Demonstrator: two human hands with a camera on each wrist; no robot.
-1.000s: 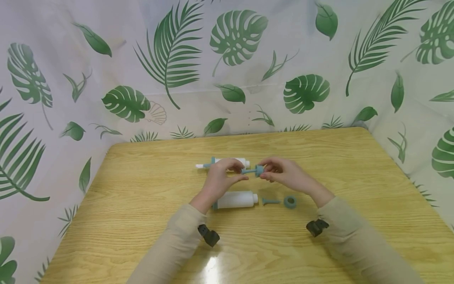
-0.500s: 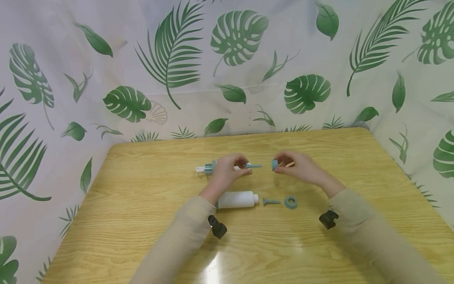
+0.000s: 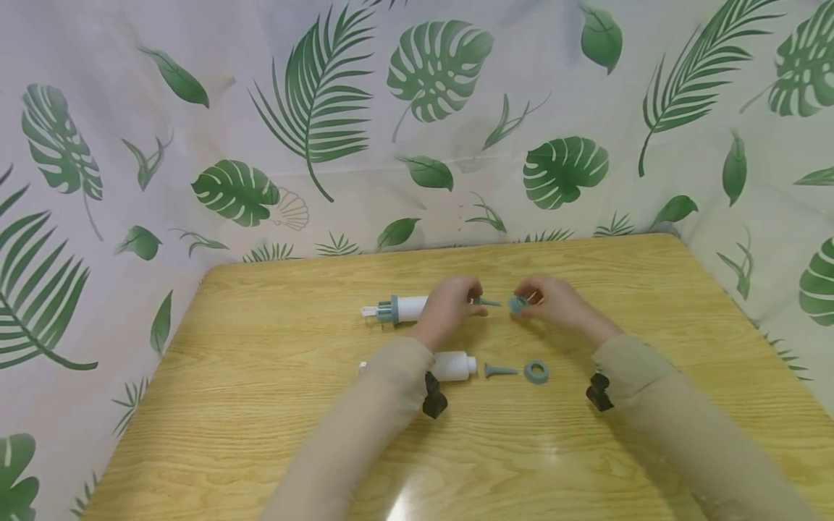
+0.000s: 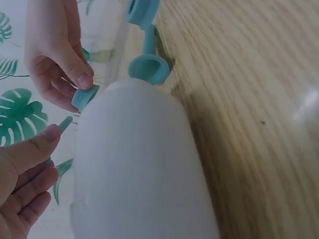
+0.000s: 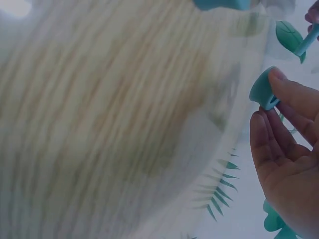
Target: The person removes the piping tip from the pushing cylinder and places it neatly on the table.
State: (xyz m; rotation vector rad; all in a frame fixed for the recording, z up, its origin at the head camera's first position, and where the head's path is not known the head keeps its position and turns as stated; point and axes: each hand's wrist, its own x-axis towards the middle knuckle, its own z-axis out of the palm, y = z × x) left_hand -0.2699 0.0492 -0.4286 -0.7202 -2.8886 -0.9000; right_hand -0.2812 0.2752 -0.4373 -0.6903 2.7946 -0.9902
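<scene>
My left hand (image 3: 452, 307) pinches a thin teal nozzle (image 3: 490, 302) by its wider end, the narrow tip pointing right. Facing it, my right hand (image 3: 554, 307) holds a teal ring cap (image 3: 517, 303) between thumb and fingers. A small gap separates nozzle and cap. In the right wrist view the cap (image 5: 262, 89) is tilted at the fingertips. Behind my left hand lies a white syringe-like tube (image 3: 412, 309) with a teal collar and white plunger end, partly hidden. A second white tube (image 3: 454, 366) lies nearer, partly covered by my left sleeve.
A second teal nozzle (image 3: 500, 370) and a second ring cap (image 3: 536, 372) lie in line with the nearer tube on the wooden table (image 3: 215, 405). A leaf-patterned cloth (image 3: 358, 145) hangs behind the table's back edge.
The nozzle was first inside the ring cap; my hands drew them apart. Since then my left hand has moved right with the nozzle, and the cap has turned in my right hand.
</scene>
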